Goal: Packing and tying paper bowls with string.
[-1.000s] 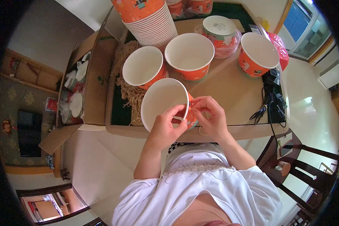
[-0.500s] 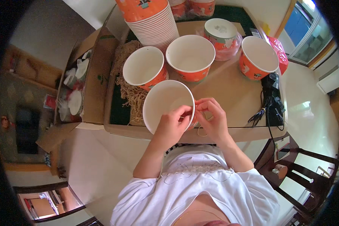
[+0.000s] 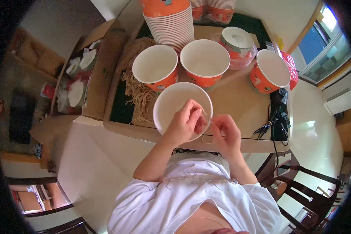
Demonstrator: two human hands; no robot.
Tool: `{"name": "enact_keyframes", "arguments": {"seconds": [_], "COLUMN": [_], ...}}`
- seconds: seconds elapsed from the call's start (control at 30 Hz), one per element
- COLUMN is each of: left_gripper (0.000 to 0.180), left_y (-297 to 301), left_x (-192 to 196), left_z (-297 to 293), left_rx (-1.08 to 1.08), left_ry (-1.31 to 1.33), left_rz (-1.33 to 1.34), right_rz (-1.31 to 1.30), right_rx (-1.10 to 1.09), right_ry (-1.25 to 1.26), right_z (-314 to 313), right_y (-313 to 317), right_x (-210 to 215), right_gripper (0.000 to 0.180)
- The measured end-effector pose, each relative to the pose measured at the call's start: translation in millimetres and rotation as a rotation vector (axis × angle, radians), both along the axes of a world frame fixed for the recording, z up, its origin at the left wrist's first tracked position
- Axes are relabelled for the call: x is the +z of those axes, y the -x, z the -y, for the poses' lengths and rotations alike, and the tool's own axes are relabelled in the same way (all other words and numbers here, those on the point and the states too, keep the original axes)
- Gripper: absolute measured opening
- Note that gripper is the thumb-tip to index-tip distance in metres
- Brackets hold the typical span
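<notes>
A white-lined paper bucket (image 3: 168, 102) stands at the table's near edge, its mouth facing up. Over its opening is my left hand (image 3: 186, 121), thumb and fingertips pinched on a thin beige string (image 3: 207, 140). My right hand (image 3: 227, 134) is just outside the rim at the right, fingers curled and pinched at the same string. A loop of it hangs below, between the hands. Part of the rim and inside is hidden by my left hand. Two orange paper buckets (image 3: 202, 81) (image 3: 163, 84) stand just behind.
A bundle of beige strings (image 3: 138, 91) lies at the left. Behind rise a tall stack of buckets (image 3: 171, 31) and a plastic-wrapped bucket (image 3: 240, 50). Another orange bucket (image 3: 263, 80) stands right, near black cables (image 3: 275, 117). An open cardboard box (image 3: 95, 89) is at the left.
My left hand has lifted from the rim to over the bucket's mouth. My right hand has come away from the bucket's wall, nearer me. The whole view has shifted slightly.
</notes>
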State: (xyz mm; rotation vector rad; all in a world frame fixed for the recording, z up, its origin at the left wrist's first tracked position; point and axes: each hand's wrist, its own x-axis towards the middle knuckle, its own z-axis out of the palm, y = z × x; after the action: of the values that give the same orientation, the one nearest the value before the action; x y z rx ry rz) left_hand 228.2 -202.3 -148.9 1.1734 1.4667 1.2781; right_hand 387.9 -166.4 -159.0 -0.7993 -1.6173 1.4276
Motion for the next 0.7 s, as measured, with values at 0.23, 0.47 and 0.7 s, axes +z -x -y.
{"name": "enact_keyframes", "arguments": {"seconds": [0.23, 0.47, 0.7], "left_gripper": [0.009, 0.008, 0.009], "left_y": [3.4, 10.1, -4.6], "left_x": [6.8, -2.3, -6.3], "left_z": [-4.0, -3.3, -4.7], "left_rx": [-0.215, -0.168, 0.121], "left_ry": [0.143, 0.133, -0.067], "left_rz": [0.972, 1.047, 0.335], "right_rz": [0.103, 0.174, 0.279], "right_rx": [0.306, 0.260, 0.140], "right_ry": [-0.516, -0.637, -0.537], "right_z": [16.3, 3.3, -36.8], "right_y": [9.4, 6.4, 20.6], "right_x": [20.1, 26.7, 32.1], "right_gripper": [0.026, 0.025, 0.017]}}
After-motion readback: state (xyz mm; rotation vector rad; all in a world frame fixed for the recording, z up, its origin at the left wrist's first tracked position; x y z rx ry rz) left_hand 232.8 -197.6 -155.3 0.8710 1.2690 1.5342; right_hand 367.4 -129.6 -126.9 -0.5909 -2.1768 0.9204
